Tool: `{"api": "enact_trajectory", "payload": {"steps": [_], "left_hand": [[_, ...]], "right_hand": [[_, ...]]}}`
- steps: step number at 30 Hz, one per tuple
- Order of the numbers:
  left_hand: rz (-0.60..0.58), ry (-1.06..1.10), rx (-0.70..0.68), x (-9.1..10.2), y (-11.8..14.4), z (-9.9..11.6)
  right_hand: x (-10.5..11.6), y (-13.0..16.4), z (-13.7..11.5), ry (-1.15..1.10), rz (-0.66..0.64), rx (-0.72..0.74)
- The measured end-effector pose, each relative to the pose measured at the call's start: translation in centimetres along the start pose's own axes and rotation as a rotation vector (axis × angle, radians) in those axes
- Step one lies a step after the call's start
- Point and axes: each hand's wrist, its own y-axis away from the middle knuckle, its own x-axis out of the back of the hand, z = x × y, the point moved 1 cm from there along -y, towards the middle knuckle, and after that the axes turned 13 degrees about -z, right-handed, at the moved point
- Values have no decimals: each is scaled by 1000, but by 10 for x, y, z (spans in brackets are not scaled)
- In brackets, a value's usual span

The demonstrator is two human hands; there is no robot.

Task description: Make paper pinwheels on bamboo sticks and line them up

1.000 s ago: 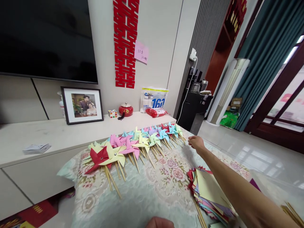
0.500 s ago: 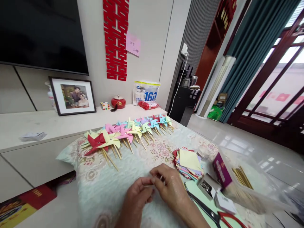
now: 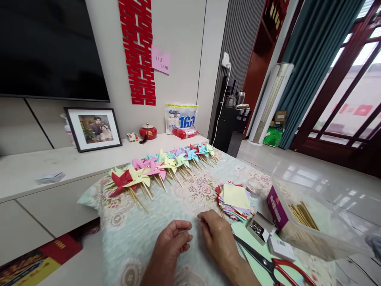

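Note:
My left hand (image 3: 174, 243) hovers above the floral tablecloth (image 3: 143, 230), palm turned inward. Its fingers curl loosely with a gap to the thumb, and nothing shows in it. Opposite it, a short space away, my right hand (image 3: 216, 235) bends its fingers toward the left, also with nothing visible in it. Its nearest neighbours are the stack of coloured paper squares (image 3: 236, 197) and the scissors with red handles (image 3: 263, 262), lying on pale green paper (image 3: 241, 230). Farther back lie rows of paper pinwheels (image 3: 153, 168) on sticks.
Right of the scissors are an opened small box of metal fasteners (image 3: 258, 229), a white box (image 3: 281, 249) and a clear plastic bin (image 3: 324, 230) holding sticks. A round clear container (image 3: 254, 186) stands behind the paper stack. Behind the table runs a white cabinet (image 3: 68, 163).
My two hands, whose fingertips met before, have drawn apart, the right one shifting slightly to the right. The head view has shifted a little. The pinwheels and paper stack stay in place.

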Motion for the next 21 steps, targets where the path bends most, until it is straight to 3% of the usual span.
{"api": "enact_trajectory", "payload": {"steps": [8,13,17,21], "left_hand": [[5,116,-87,0,13,26],[-63,141,-109,-2,20,38],[-82,171,-129,-8,15,37],[-49,173,-87,-10,4,24]], "right_hand": [[8,3,-15,154,-220,-97],[8,2,-18,197,-247,-114],[12,2,-11,182,-129,-69],[35,3,16,163,170,-31]]}}
